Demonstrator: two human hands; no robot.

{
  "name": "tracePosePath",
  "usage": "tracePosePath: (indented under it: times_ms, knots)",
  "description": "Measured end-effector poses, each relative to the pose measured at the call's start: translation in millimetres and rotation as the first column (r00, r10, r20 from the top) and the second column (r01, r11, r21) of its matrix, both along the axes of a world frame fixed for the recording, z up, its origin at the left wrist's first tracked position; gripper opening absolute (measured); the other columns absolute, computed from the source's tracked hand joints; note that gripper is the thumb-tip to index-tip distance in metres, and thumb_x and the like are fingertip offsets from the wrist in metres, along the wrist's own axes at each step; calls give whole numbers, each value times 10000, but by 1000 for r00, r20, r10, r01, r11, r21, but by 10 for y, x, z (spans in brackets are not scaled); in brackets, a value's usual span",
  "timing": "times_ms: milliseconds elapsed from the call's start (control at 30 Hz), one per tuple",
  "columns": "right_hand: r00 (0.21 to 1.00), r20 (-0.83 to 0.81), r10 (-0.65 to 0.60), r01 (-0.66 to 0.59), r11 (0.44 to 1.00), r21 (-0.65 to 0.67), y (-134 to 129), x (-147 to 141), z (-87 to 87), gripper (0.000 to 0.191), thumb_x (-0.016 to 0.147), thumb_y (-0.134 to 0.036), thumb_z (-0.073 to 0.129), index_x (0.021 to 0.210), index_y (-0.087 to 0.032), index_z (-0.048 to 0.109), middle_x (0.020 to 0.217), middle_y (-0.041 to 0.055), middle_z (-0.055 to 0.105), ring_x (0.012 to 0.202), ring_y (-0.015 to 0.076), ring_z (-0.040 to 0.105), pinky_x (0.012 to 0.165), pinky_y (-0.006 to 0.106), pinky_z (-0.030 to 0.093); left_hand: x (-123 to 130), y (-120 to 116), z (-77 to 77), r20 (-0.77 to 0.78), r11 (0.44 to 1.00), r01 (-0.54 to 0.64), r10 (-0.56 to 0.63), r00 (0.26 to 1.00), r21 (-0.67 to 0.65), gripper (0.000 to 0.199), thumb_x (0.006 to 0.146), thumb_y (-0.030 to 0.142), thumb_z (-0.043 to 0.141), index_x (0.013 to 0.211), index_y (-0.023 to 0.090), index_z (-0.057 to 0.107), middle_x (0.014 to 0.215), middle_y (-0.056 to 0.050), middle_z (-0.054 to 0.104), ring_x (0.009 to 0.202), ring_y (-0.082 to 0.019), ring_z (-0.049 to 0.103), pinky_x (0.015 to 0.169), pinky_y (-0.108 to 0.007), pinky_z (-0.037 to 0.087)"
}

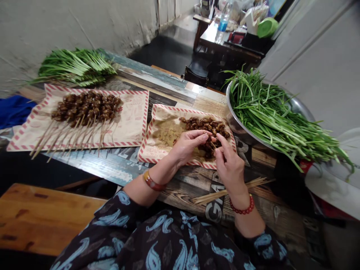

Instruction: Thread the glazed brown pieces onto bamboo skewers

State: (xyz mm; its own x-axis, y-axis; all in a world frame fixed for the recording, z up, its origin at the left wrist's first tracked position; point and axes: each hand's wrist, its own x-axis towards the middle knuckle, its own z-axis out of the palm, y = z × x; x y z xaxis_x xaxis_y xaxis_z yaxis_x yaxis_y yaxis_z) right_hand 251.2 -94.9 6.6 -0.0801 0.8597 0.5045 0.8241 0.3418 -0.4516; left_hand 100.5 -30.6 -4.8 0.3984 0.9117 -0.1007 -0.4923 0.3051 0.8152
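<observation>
Over the right-hand paper sheet point(161, 133), my left hand point(187, 144) pinches a small dark brown piece between thumb and fingers. My right hand point(229, 161) has its fingers closed on a thin wooden skewer, whose tip end points at that piece. Loose glossy brown pieces point(201, 123) lie on the paper just beyond my hands. On the left-hand paper sheet point(133, 129), several loaded skewers point(90, 107) are laid side by side, their bare sticks toward me. Bare wooden skewers point(209, 197) rest on the table below my right wrist.
A metal basin point(239, 129) heaped with green stalks point(270, 108) stands at the right. More green stalks point(78, 65) lie at the back left, near a blue cloth point(15, 110). A wooden bench point(50, 221) is at the lower left.
</observation>
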Motion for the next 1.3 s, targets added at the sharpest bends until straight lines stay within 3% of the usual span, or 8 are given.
tracePosePath:
  times_ms: [433,600,700,800,900,1133,1200,1300]
  knots:
    - [1000,-16,-13,13,1000,16,11,12,16,418,977,-257,427,1391,-217,472,946,45,749,735,165,701,746,300,556,44,-76,38,-135,986,62,-42,990,152,274,711,351,778,914,168,772,967,-65,714,894,-170,628,848,-290,470]
    - [996,-56,-64,67,996,61,30,100,39,313,973,-249,431,1252,-219,570,873,34,735,756,168,699,764,297,537,-87,70,54,-187,960,-155,200,962,233,341,757,387,732,1042,200,736,985,-61,717,915,-167,619,886,-304,452]
    - [991,-93,-97,100,994,31,44,158,21,298,970,-280,446,1246,-220,539,815,14,716,713,172,691,711,297,526,-181,185,7,-375,885,-196,368,851,423,243,788,345,687,956,177,734,941,-62,705,867,-167,600,834,-301,454]
    - [990,-92,-105,107,994,20,55,181,3,278,968,-299,451,1226,-218,515,791,7,706,702,186,689,693,307,513,-215,247,-50,-585,791,27,428,689,611,150,794,284,660,867,170,724,866,-61,676,840,-185,582,816,-327,449]
    - [990,-65,-128,130,991,33,61,179,5,240,965,-297,458,1185,-223,519,782,5,705,700,190,684,680,305,498,-206,258,-82,-705,715,231,481,522,660,124,814,254,631,856,172,713,861,-69,658,871,-210,577,846,-359,437]
    - [990,-36,-137,139,988,62,68,186,16,223,961,-249,424,1158,-214,521,804,16,702,707,188,668,687,306,483,-326,310,-87,-781,739,302,623,35,603,203,872,265,545,982,187,696,1018,-116,644,998,-278,543,881,-421,405]
    - [991,-36,-127,129,990,52,66,182,15,229,959,-234,411,1159,-209,521,808,19,704,717,189,672,696,307,483,-351,319,-82,-779,741,328,627,-28,585,206,874,243,530,991,198,693,1043,-115,638,1012,-283,535,875,-423,399]
    - [992,-57,-112,114,993,42,61,163,18,230,957,-230,409,1154,-206,524,804,20,704,738,194,679,707,313,487,-340,306,-67,-780,723,396,625,-26,566,202,865,242,542,997,205,690,1055,-117,629,1012,-287,529,848,-419,400]
